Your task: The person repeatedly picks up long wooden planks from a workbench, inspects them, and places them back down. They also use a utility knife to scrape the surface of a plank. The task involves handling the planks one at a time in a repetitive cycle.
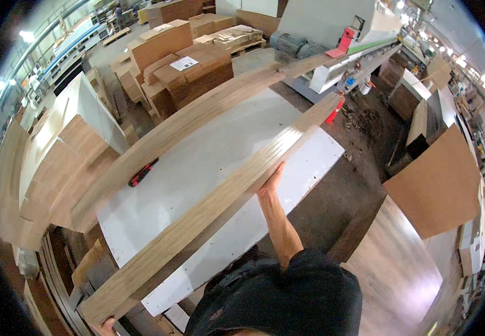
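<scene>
A long stack of wood-grain strips slants across my front, from low left to the far right. My left hand is closed on its near end, mostly hidden under the wood and cut by the picture's lower edge. Farther along, my right hand grips the near side edge, its fingers partly out of sight beneath the strips. Below them is a white board tabletop. A red and black hand tool lies on that surface, left of the strips.
Another long wood-grain plank lies along the table's far side. Brown cardboard stacks stand beyond it. At the far end is a large machine with a red part. Wood-grain panels and a brown sheet are on the right.
</scene>
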The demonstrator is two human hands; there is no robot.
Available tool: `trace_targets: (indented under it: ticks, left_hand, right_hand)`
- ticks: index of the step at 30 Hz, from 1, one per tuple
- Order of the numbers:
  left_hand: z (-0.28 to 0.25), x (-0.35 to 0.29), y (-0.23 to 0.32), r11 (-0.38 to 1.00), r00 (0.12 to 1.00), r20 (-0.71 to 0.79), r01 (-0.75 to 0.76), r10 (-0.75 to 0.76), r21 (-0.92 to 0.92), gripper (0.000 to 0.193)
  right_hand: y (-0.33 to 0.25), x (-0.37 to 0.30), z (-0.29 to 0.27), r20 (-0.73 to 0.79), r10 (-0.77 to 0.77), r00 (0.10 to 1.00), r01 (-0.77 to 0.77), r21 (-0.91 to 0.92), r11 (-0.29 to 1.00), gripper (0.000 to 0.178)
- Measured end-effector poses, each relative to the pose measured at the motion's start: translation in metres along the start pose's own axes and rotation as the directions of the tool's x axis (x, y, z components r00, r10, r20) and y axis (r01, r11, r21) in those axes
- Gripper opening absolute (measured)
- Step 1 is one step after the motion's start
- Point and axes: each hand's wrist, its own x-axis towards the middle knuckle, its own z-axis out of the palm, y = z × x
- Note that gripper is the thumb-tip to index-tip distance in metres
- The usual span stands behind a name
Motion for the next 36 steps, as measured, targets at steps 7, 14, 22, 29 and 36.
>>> trace_targets:
  ticks: [7,14,22,29,36]
  left_hand:
    - [0.021,0.064,0.005,0.999,0.988,0.146,-0.039,0.044,-0.038,0.09]
    - [0.061,0.126,-0.018,0.99,0.925,0.371,-0.038,0.086,-0.135,0.089]
    - [0.143,0.159,-0.014,0.976,0.771,0.627,0.036,0.11,-0.216,0.087]
    - [0.248,0.159,0.017,0.979,0.564,0.82,0.1,0.093,-0.18,0.085]
    - [0.333,0.156,0.028,0.981,0.381,0.923,0.16,0.044,-0.113,0.084]
  right_hand:
    - [0.006,-0.096,-0.019,-0.075,0.077,0.994,-0.076,0.023,0.997,0.099]
    - [-0.035,-0.231,-0.031,-0.347,0.079,0.935,-0.108,-0.066,0.992,0.104]
    - [-0.076,-0.329,-0.106,-0.608,-0.181,0.773,0.177,-0.068,0.982,0.103]
    - [-0.13,-0.381,-0.177,-0.758,-0.308,0.575,0.371,-0.094,0.924,0.095]
    - [-0.167,-0.421,-0.254,-0.887,-0.264,0.379,0.533,-0.024,0.846,0.094]
